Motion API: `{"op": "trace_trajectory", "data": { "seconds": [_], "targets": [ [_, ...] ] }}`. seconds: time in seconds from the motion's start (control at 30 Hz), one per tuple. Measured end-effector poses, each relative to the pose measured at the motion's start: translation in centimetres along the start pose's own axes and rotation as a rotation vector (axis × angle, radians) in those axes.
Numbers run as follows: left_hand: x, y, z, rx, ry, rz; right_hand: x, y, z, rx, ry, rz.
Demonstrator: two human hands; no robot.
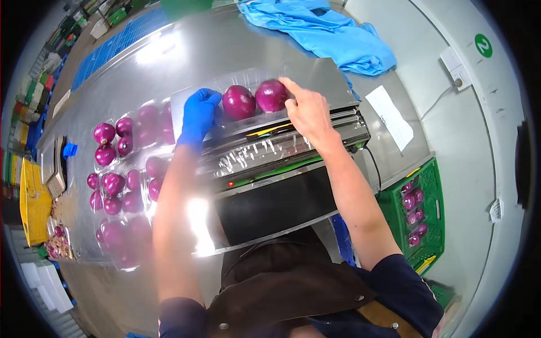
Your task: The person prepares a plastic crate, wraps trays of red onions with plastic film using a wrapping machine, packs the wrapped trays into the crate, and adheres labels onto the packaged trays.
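Two large red onions (239,102) sit side by side in a clear plastic pack on the wrapping machine (270,149). My left hand (197,117), in a blue glove, is closed just left of the pack; what its fingers pinch is hidden. On the other side, my bare right hand (310,111) grips the pack's right end, its index finger and thumb against the right onion (271,96). Crumpled clear film (248,158) lies along the machine's front, above a small red light.
Several clear packs of red onions (112,191) stand on the steel table at left, partly blurred. A blue plastic sheet (327,36) lies at the back. Paper (390,118) lies at right, above a green crate (431,208) holding packed onions. A scale (56,169) stands far left.
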State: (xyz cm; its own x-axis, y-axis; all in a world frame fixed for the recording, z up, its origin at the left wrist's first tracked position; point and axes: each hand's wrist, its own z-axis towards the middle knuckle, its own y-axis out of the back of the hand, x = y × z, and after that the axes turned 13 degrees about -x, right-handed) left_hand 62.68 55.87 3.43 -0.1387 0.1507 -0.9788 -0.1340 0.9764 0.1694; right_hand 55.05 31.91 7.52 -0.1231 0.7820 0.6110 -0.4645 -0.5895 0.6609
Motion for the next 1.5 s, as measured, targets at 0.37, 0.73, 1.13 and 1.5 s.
{"op": "trace_trajectory", "data": {
  "seconds": [0.37, 0.73, 1.13, 1.5],
  "targets": [
    [-1.2, 8.5, -9.2, 0.224, -1.123, 1.188, -10.9, 10.1, 0.5, 0.436, 0.653, -0.33],
    [-4.2, 12.3, -16.6, 0.013, -0.123, 0.265, -6.9, 17.7, 0.2, 0.584, -0.057, 0.493],
    [0.8, 1.7, 0.4, 0.165, -0.254, 0.29, -7.1, 1.3, 7.5, 0.597, -0.025, 0.168],
    [-1.5, 4.9, -19.3, 0.284, 0.296, 0.269, -1.4, 10.9, -7.3, 0.822, -0.68, 0.316]
  ]
}}
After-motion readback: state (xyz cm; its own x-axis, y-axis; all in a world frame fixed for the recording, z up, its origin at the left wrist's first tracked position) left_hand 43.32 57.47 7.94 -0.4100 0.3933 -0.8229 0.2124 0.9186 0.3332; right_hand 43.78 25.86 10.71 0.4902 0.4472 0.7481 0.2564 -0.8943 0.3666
